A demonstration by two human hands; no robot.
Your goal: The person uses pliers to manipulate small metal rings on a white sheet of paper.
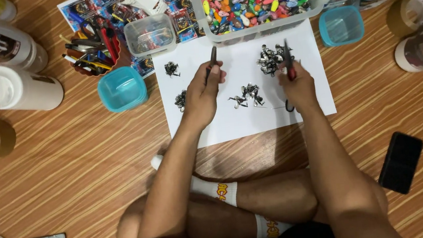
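Left hand (202, 90): was closed around a slim dark pliers-like tool (212, 62).
Right hand (296, 84): was gripped on red-handled pliers (288, 61).
Small dark metal clasps (270, 59): were heaped on white paper sheet (254, 119).

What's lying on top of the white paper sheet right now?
On the white paper sheet lie several small heaps of dark metal bits. The left hand and right hand each hold a slim tool over it. Whatever lies beneath the hands is covered.
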